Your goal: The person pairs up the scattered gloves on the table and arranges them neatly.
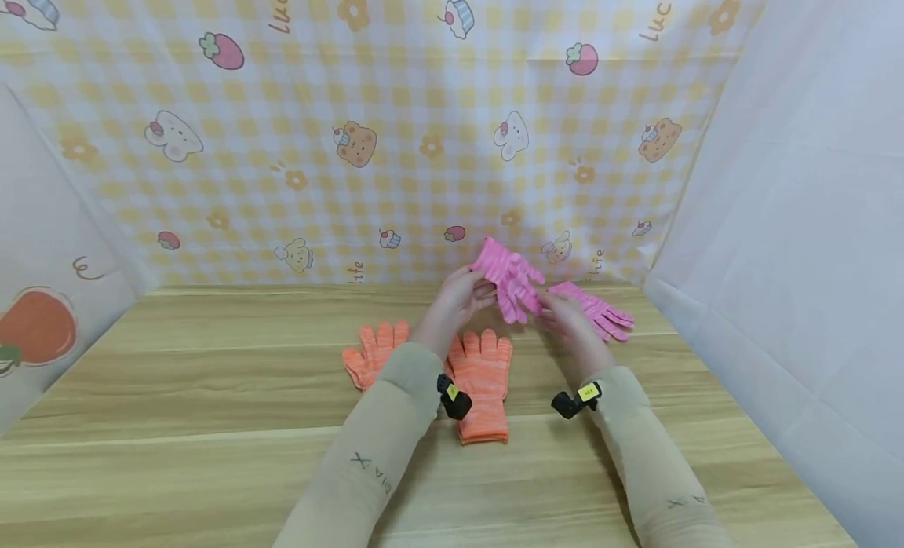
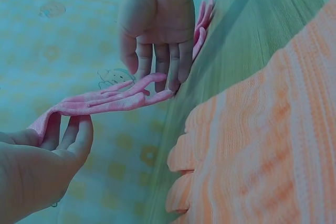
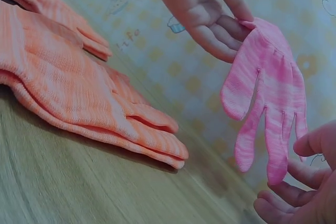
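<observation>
A pink knit glove [image 1: 510,275] hangs in the air before the patterned cloth, its fingers dangling. My left hand [image 1: 455,298] pinches it at the cuff between thumb and fingers; the left wrist view shows this grip on the glove's edge [image 2: 44,121]. At the glove's fingertips is my right hand [image 1: 568,322], fingers loosely extended and right at the tips. In the right wrist view its thumb and fingers [image 3: 310,182] are spread apart beside the glove [image 3: 275,87]. A second pink glove [image 1: 603,312] lies on the table just beyond the right hand.
Two orange knit gloves lie on the wooden table [image 1: 212,391]: one [image 1: 483,375] between the forearms, the other [image 1: 377,348] partly hidden by the left arm. A checked cloth [image 1: 395,195] hangs along the back edge, with pale panels at both sides.
</observation>
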A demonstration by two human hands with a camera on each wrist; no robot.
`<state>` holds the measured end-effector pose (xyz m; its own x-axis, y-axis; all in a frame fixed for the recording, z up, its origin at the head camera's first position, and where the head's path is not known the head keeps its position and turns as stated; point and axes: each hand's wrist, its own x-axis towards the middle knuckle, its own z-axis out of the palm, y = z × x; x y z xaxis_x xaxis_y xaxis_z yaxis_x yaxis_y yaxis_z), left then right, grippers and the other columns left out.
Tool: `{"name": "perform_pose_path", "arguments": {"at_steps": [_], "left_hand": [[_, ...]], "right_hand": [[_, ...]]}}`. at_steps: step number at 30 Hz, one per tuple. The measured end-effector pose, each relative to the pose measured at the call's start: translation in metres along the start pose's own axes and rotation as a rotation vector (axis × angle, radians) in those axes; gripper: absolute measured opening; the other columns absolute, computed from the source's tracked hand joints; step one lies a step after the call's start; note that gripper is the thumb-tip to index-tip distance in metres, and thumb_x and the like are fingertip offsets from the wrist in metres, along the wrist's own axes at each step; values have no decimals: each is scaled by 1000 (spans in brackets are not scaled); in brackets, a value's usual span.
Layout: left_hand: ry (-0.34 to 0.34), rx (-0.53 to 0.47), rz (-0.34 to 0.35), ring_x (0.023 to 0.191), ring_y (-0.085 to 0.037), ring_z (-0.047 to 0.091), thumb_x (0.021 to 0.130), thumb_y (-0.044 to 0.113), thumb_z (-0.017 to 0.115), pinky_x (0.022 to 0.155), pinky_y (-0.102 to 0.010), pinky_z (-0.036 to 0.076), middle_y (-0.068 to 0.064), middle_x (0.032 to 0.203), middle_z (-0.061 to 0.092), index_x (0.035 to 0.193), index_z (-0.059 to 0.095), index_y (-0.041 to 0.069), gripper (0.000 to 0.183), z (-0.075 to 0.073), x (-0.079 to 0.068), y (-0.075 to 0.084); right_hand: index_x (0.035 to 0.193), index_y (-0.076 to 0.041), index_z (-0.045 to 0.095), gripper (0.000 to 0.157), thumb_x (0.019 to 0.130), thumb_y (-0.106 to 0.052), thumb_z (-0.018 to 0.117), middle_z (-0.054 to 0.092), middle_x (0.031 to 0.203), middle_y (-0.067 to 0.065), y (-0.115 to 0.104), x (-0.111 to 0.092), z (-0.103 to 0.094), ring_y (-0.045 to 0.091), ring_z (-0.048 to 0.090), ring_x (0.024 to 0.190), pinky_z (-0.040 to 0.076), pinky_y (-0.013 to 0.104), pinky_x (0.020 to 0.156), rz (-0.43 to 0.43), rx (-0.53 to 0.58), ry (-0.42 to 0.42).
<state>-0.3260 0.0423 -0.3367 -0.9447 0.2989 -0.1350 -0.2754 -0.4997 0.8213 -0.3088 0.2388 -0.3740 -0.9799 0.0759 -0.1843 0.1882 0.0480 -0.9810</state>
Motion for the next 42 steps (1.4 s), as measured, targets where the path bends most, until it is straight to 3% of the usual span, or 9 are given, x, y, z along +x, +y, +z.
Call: {"name": "perform_pose_path", "arguments": {"at_steps": [4,8,14,18,24,28,33,42], "left_hand": [[-3,11,4,123,-36,50,102,10,44,101,-46,40,-24,133,51,140,41,-1,39,3,-4,2],[1,17,10,121,-36,51,102,10,44,100,-46,41,-24,132,52,139,42,-1,38,6,-8,4],[4,51,15,119,-35,53,102,10,44,98,-46,43,-23,130,54,138,43,-1,37,7,-11,5],[0,75,19,118,-34,54,102,10,45,97,-45,44,-22,128,56,137,44,0,37,7,-15,7],[-4,113,32,115,-33,57,102,9,45,94,-44,47,-21,124,58,135,46,-1,35,10,-20,9],[2,128,36,112,-33,58,101,8,46,91,-42,49,-21,122,59,133,49,-1,33,11,-24,10],[-10,171,54,111,-34,59,101,8,48,89,-41,50,-20,118,62,128,52,0,29,11,-29,11],[-53,337,116,103,-29,63,101,8,48,86,-39,52,-18,111,64,122,55,-1,24,12,-39,11]], "right_hand": [[137,6,39,44,101,-17,48,44,138,25,-5,2,-3,36,46,125,37,40,104,13,-13,25],[135,7,41,41,100,-13,48,44,137,26,-5,0,-5,36,46,123,39,41,103,-23,-38,80],[128,10,48,36,100,-13,48,50,123,24,-7,-5,-7,19,54,91,46,37,94,-83,-112,158],[118,9,53,30,98,-13,51,57,102,12,-10,-10,-5,11,54,76,50,30,83,-93,-83,160],[122,11,52,31,98,-10,51,65,82,4,-13,-17,-3,12,62,69,53,23,68,-91,53,84],[124,14,49,33,100,-9,45,66,78,4,-15,-22,-3,13,64,65,55,26,70,-75,116,26],[131,16,42,40,103,-12,38,68,78,4,-18,-30,-2,14,66,69,55,28,75,-64,168,-42],[138,19,25,53,107,-23,23,69,88,9,-21,-41,-6,18,68,79,53,32,82,-81,243,-230]]}}
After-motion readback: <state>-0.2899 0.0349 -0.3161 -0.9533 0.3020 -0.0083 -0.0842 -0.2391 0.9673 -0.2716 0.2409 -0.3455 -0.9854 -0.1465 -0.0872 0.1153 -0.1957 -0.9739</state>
